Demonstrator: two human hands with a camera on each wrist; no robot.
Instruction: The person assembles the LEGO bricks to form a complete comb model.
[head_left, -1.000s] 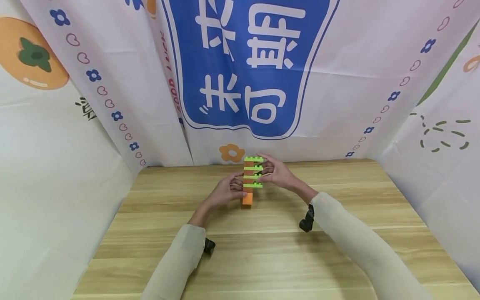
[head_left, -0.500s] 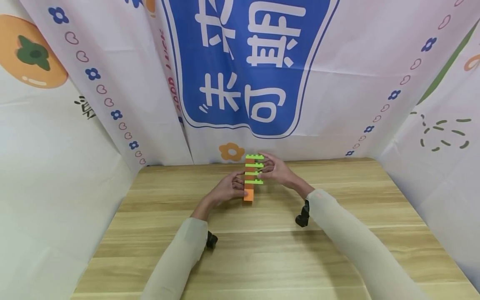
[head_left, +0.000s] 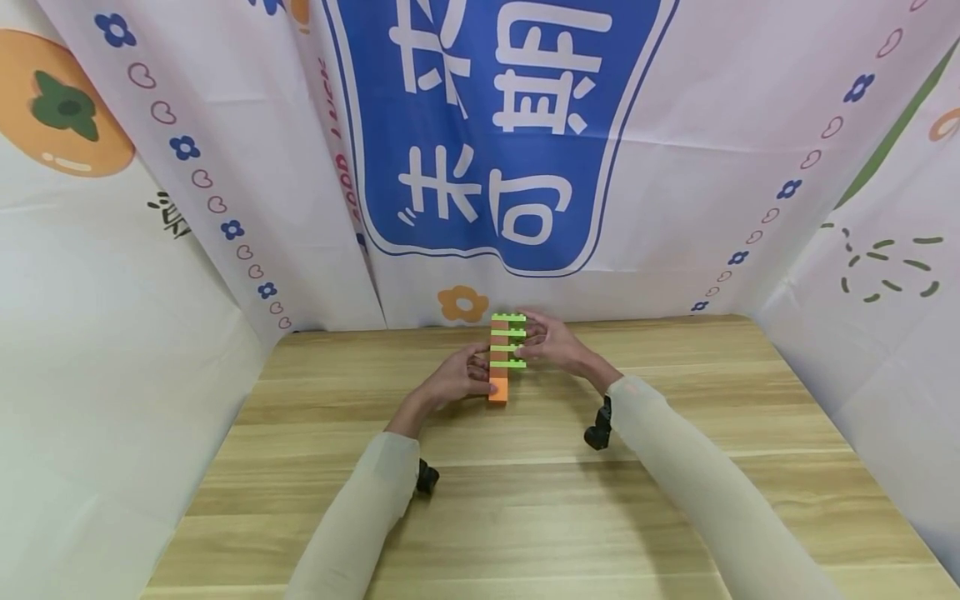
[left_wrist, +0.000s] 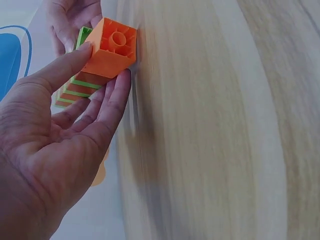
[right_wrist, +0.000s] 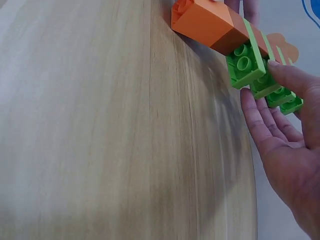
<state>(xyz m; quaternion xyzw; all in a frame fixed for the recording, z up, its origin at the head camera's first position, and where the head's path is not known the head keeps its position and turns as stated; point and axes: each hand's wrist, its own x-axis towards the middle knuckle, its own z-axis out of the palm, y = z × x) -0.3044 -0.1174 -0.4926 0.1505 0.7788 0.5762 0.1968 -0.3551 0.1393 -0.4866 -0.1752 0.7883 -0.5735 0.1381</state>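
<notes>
A stack of toy building bricks is held near the back of the table: an orange brick (head_left: pixel 498 390) at the near end, then brown bricks (head_left: pixel 498 356) alternating with green plates (right_wrist: pixel 245 65) whose ends stick out to the right. My left hand (head_left: pixel 453 379) pinches the orange brick between thumb and fingers. That brick's hollow underside shows in the left wrist view, so this end is raised or tilted. On the other side my right hand (head_left: pixel 558 346) grips the jutting green ends, thumb on one face and fingers on the other. Some fingers are partly hidden behind the stack.
The wood-grain table (head_left: pixel 495 517) runs back to a white printed cloth (head_left: pixel 652 225) hanging close behind the stack. Cloth walls also stand at the left (head_left: pixel 97 350) and right (head_left: pixel 885 358). A black wrist camera (head_left: pixel 597 427) sits under each sleeve cuff.
The stack and both hands have shifted slightly away toward the back cloth and a touch right. My right forearm has drawn a little to the left. Both holds look the same.
</notes>
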